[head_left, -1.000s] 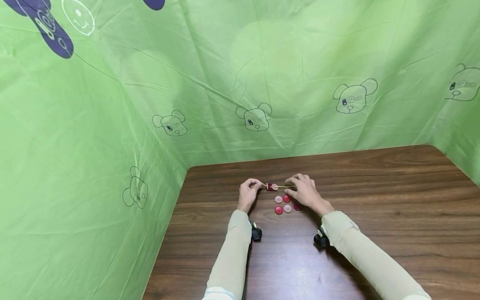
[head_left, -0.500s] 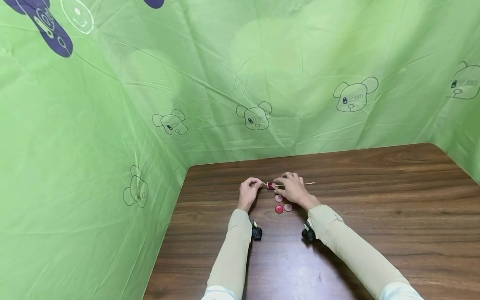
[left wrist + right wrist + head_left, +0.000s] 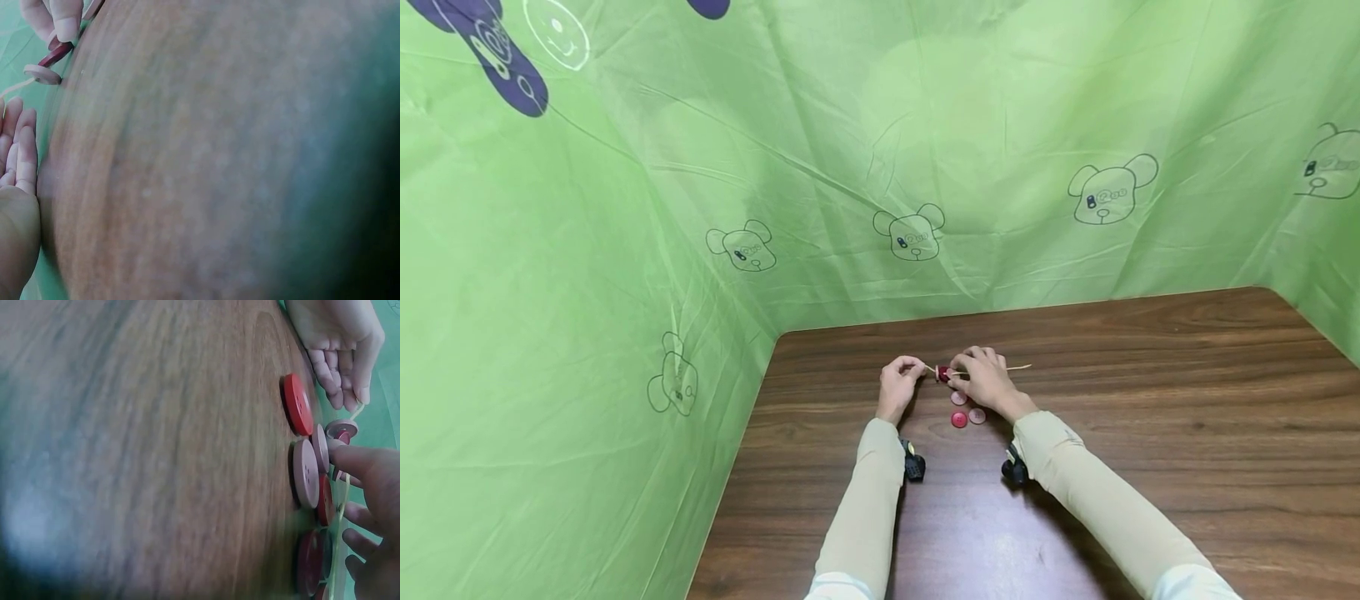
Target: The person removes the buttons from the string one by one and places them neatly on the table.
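Observation:
A thin pale yellow string (image 3: 1018, 367) runs through buttons near the far side of the table. My left hand (image 3: 897, 389) pinches the string left of them between thumb and fingertips. My right hand (image 3: 988, 383) holds a threaded button by thumb and fingers, largely covering it. Between the hands, a pale pink button (image 3: 42, 75) and a dark red button (image 3: 55, 55) sit on the string. Past the right hand the string's end lies free. Loose on the table, nearest that hand, are a red button (image 3: 297, 404), a pink button (image 3: 306, 474) and a maroon button (image 3: 309, 562).
The brown wood-grain table (image 3: 955, 517) reaches forward to a green fabric screen (image 3: 850, 283), which also rises along the left side. Another pink button (image 3: 320, 448) and a second red button (image 3: 325, 500) lie under the right hand's edge.
My right hand has moved left along the string to the threaded buttons, leaving the string's right end exposed and covering some loose buttons. The left hand has stayed in place.

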`<state>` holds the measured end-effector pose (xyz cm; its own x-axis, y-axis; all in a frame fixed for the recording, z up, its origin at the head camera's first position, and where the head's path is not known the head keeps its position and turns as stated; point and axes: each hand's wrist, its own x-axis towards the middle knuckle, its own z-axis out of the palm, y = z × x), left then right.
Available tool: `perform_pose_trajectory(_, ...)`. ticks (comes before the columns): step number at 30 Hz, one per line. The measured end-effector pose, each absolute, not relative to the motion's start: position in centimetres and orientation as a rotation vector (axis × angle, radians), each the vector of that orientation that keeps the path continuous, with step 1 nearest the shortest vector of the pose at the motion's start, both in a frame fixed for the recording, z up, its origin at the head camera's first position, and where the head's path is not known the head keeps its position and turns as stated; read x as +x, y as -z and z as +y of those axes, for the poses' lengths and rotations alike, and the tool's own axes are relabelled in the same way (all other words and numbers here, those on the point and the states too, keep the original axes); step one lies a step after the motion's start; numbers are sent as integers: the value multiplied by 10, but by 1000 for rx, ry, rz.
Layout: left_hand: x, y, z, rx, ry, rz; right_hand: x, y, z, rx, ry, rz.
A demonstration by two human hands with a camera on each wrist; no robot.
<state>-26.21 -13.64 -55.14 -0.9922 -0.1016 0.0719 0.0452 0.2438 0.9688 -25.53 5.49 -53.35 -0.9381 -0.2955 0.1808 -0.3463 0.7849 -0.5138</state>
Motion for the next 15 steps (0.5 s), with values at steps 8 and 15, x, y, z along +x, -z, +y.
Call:
perform_pose_trajectory(8,-262,551,-136,56,1876,-2377,-257,537,67,478,-913,-2831)
perform_pose_trajectory(15,-263,552,-137,42,1883,-2369,-256,533,77,463,-919,-2823)
